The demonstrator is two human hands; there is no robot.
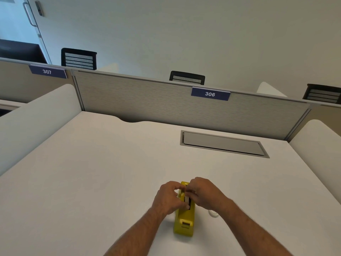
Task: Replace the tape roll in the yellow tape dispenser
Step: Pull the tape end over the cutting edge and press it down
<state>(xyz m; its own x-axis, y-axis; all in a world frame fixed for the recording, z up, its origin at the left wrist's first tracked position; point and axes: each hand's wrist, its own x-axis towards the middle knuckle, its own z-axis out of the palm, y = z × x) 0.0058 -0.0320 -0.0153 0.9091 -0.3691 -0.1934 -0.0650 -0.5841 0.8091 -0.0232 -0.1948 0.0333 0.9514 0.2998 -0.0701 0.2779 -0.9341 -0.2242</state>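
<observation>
The yellow tape dispenser stands on the white desk, its cutter end pointing toward me. My left hand and my right hand meet over its middle slot. Both pinch a tape roll that sits upright in the slot, seen edge-on as a pale strip with a dark core. Most of the roll is hidden by my fingers. A second, clear tape roll lies flat on the desk just right of the dispenser, partly hidden behind my right wrist.
A grey cable hatch is set into the desk at the back right. A fabric partition with a "306" label closes the far edge. White side panels flank the desk. Black chairs stand beyond the partition.
</observation>
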